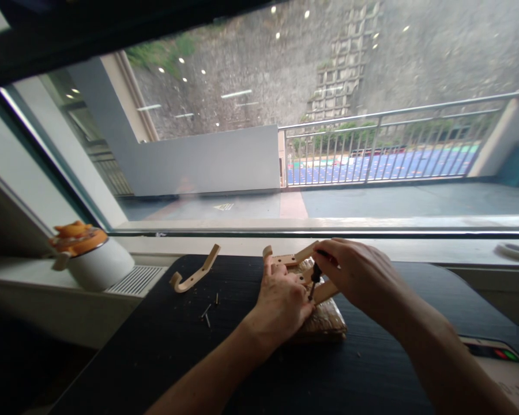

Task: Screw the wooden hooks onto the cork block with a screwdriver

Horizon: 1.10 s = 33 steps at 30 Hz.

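Observation:
My right hand (pixel 354 271) is closed around the dark handle of a small screwdriver (pixel 315 275). The shaft points down, its tip beside my left fingertips at a wooden piece (pixel 326 291). My left hand (pixel 283 297) is bent over pale curved wooden pieces with drilled holes (pixel 285 260), holding them down; its fingers partly hide them. Beneath both hands lies a flat brown block with a shiny, wrapped-looking surface (pixel 326 323). A separate hooked wooden piece (pixel 194 279) rests on the black table to the left. Several loose screws (pixel 206 315) lie near it.
The black table (pixel 155 357) meets a white window sill (pixel 151 246). A white container with an orange animal-shaped lid (pixel 99 265) stands at left beside a vent grille (pixel 136 279). A tape roll (pixel 514 250) sits on the sill; a phone-like device (pixel 488 357) lies at right.

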Motion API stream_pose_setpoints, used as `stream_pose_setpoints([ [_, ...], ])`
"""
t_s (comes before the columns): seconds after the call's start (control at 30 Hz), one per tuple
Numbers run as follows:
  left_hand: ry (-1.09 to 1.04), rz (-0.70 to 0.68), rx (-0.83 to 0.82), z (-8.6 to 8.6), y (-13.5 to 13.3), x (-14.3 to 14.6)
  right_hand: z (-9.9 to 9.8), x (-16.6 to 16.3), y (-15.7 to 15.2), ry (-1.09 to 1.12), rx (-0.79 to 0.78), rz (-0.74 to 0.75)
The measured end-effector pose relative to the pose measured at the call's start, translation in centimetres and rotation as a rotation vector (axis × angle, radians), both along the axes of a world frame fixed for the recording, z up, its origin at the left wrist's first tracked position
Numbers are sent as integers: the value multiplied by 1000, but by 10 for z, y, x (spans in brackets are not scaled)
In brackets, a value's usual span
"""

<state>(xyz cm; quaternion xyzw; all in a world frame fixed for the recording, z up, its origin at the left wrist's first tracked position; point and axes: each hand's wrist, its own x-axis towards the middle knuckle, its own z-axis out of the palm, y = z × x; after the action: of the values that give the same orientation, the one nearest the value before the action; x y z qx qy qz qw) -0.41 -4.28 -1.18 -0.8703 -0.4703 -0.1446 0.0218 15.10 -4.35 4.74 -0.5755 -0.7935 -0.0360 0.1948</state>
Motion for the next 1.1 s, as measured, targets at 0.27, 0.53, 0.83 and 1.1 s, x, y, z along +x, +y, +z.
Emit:
stream_pose_setpoints([
  [0.27,-6,-11,47,-4,2,0,1,-7,-7,119,-24,251],
  [0.53,-13,-17,77,-7,3,0,-3,-6,-6,162,-20,352],
  [0.83,-32,-25,37,-3,2,0,-1,1,-2,122,8,206],
  [1.1,4,-2,20,-2,1,1,-3,-2,2,118,13,207],
])
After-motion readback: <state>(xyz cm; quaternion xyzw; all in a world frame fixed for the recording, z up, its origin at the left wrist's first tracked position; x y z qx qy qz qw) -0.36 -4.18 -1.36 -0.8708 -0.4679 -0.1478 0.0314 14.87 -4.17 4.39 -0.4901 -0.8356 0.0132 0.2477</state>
